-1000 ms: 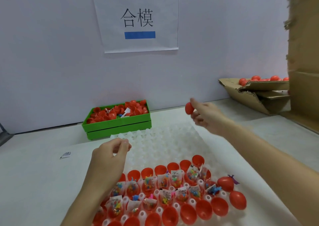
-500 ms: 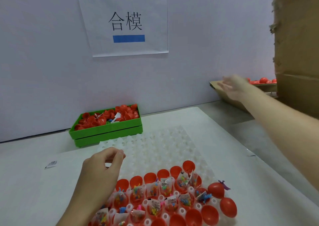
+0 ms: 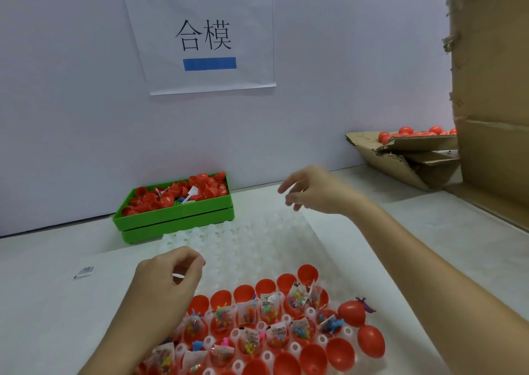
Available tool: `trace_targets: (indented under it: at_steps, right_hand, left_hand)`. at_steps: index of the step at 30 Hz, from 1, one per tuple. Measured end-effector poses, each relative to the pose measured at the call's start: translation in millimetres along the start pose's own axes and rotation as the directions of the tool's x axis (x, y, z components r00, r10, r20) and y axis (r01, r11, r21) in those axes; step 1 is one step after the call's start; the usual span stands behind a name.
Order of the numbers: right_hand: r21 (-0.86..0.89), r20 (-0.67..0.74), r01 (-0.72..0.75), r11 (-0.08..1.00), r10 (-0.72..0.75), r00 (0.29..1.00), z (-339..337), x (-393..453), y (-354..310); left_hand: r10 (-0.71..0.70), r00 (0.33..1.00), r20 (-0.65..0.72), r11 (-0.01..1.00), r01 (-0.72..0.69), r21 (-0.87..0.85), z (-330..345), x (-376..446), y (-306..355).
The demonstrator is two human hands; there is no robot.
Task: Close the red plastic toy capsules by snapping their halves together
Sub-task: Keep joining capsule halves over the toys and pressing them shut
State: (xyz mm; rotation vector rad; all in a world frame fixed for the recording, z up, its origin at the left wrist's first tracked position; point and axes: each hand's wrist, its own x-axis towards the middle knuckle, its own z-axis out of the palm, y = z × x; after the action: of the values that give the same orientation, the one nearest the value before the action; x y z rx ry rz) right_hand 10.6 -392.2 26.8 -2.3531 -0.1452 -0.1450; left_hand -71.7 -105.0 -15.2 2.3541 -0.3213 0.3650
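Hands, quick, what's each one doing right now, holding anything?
Left hand: fingers curled, thumb and forefinger nearly meeting; whether it pinches anything cannot be told.
Right hand: open, fingers loosely bent, holding nothing.
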Motion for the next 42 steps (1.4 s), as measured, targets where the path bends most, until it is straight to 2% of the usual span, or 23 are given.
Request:
trace_targets:
  at_steps: [2, 4, 8, 13, 19, 25, 32, 39, 42]
  right_hand:
    - [-0.083, 0.163, 0.052, 0.995, -0.038, 0.986, 2.2, -9.3, -9.9]
    - [-0.165, 0.227, 0.073, 0.984, -0.035, 0.973, -0.6, -19.6, -13.8]
    - [-0.224, 0.176, 0.088, 0.971, -0.048, 0.983, 2.3, -44.1, -8.7]
    - [-0.17, 0.184, 0.124, 0.978, -0.092, 0.979, 24.5, -76.8, 12.7]
    - [-0.144, 0.158, 0.122, 0.982, -0.099, 0.982, 14.0, -86.7, 15.3]
    - [-0.14, 0.245, 0.137, 0.981, -0.099, 0.965, 12.7, -88.4, 15.3]
    - [-0.174, 0.151, 0.087, 0.981, -0.061, 0.987, 18.7, -87.5, 11.8]
    - [-0.16, -0.019, -0.031, 0.987, 0.028, 0.999, 14.1, -87.2, 6.9]
    - [-0.125, -0.134, -0.055, 0.991, 0.039, 0.99, 16.1, -88.9, 0.3]
  left_hand:
    - [0.02, 0.999, 0.05, 1.0, -0.021, 0.021, -0.8, -0.7, -0.9]
    - [0.032, 0.993, 0.113, 0.998, -0.038, 0.047, 0.2, -1.7, -2.1]
    - [0.038, 0.984, 0.176, 0.994, -0.055, 0.093, 1.3, -2.6, -2.8]
    - [0.042, 0.981, 0.19, 0.99, -0.067, 0.127, 3.0, -2.7, -5.0]
    - [0.052, 0.982, 0.184, 0.99, -0.075, 0.12, 4.9, -2.4, -8.7]
    - [0.071, 0.985, 0.16, 0.991, -0.088, 0.102, 6.6, -2.5, -9.7]
    - [0.087, 0.984, 0.155, 0.989, -0.104, 0.106, 7.7, -3.5, -7.8]
    - [0.13, 0.983, 0.134, 0.988, -0.14, 0.07, 7.8, -4.8, -1.9]
    - [0.158, 0.98, 0.119, 0.987, -0.158, -0.008, 9.9, -7.4, 5.7]
